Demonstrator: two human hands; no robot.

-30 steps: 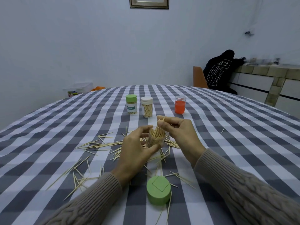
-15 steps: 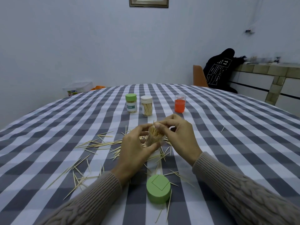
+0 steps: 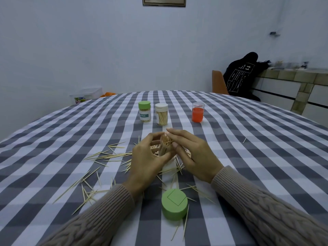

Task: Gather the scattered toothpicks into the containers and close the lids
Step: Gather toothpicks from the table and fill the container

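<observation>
My left hand (image 3: pixel 148 161) grips a clear open container (image 3: pixel 164 148) packed with toothpicks, tilted toward me over the table's middle. My right hand (image 3: pixel 192 155) lies over its mouth, fingertips pressing the toothpick ends down. Its green lid (image 3: pixel 174 206) lies on the cloth close in front of me. Loose toothpicks (image 3: pixel 106 155) are scattered left of and under my hands. Farther back stand a green-lidded container (image 3: pixel 144 111), a white-lidded container (image 3: pixel 161 114) and a small jar with orange contents (image 3: pixel 197 114).
The round table carries a grey-and-white checked cloth (image 3: pixel 248 148). One stray toothpick (image 3: pixel 244 140) lies off to the right. An orange chair (image 3: pixel 218 84) with a black garment (image 3: pixel 241 75) stands beyond the far edge, and a plastic box (image 3: pixel 85 95) sits at the back left.
My right hand has come down from above the container onto its mouth, pushing the toothpicks in. My left hand has tilted the container more toward me.
</observation>
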